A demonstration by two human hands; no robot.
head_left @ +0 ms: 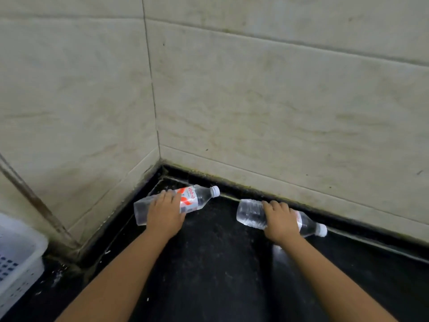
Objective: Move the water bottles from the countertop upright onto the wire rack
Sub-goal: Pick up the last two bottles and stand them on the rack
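white perforated basket (18,256), tiled wall (278,101)

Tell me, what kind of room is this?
Probably a kitchen corner: a dark stone countertop meets stained tiled walls, with a white plastic basket at the left edge.

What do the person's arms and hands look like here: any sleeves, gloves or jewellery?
Both forearms are bare as far as the frame shows, with no sleeve in view. The left hand and right hand are ungloved. No watch, ring or bracelet is visible.
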